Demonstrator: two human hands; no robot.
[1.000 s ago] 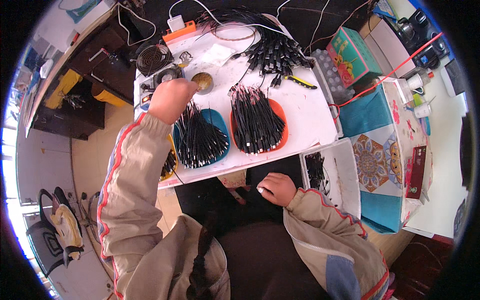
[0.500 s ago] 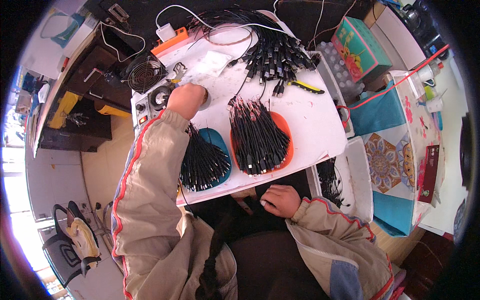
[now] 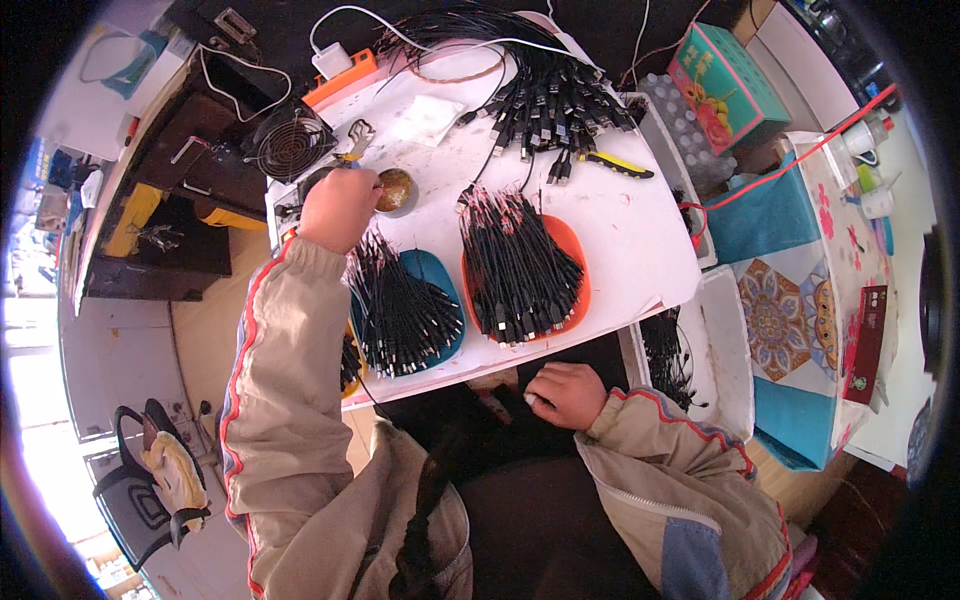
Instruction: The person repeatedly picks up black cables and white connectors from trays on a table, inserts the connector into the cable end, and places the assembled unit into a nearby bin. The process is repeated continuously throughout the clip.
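Observation:
My left hand (image 3: 338,208) is over the table's far left corner, its fingers closed and mostly hidden, so what they hold does not show. Right beside it is a small round pot (image 3: 396,192) with a brownish surface inside. Nearer to me, a blue tray (image 3: 424,262) bears a bundle of short black cables (image 3: 400,310). An orange tray (image 3: 566,240) to its right carries a thicker bundle of black USB cables (image 3: 520,275) with reddish wire ends. My right hand (image 3: 567,396) rests on my lap by the table's front edge, fingers curled, its palm hidden.
A large heap of black USB cables (image 3: 555,100) covers the table's far right, with yellow-black cutters (image 3: 617,165) beside it. A round fan (image 3: 290,148), an orange power strip (image 3: 340,80) and a white pad (image 3: 428,120) lie behind. White foam boxes (image 3: 715,350) stand at right.
My left hand has shifted slightly left and toward me, uncovering the round pot. A yellow tray edge with cables now shows left of the blue tray. My right hand stays on my lap.

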